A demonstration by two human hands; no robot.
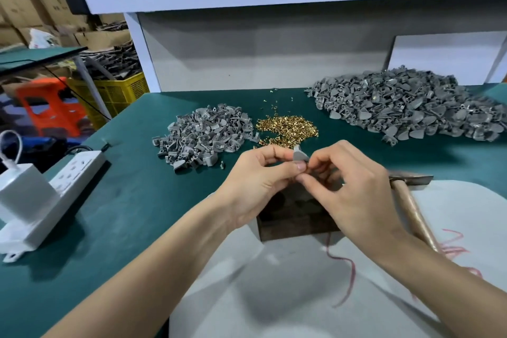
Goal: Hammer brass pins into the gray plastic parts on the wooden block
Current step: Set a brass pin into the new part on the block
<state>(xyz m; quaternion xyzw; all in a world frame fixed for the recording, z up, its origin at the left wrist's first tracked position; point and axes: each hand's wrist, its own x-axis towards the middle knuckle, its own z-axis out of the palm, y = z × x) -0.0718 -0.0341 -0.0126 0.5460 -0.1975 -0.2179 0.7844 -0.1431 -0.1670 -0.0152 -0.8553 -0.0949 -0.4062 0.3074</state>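
1. Left of the wooden block [296, 217]: left hand [258, 178], thumb and forefinger pinching the gray plastic part [300, 156].
2. Beyond the block: heaped brass pins [288, 130], tiny and probably easy to drop.
3. Over the block: the part, clear of the wood; likely light, stiff and slick, best gripped by its flat faces.
4. Right of the block: right hand [354, 181], fingertips pinched at the part's lower end; hammer [411, 200] just beside.

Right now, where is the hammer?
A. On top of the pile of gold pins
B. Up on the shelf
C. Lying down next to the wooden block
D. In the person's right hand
C: the hammer lies flat just right of the wooden block with neither hand gripping it, since the left hand and right hand both pinch a gray plastic part.
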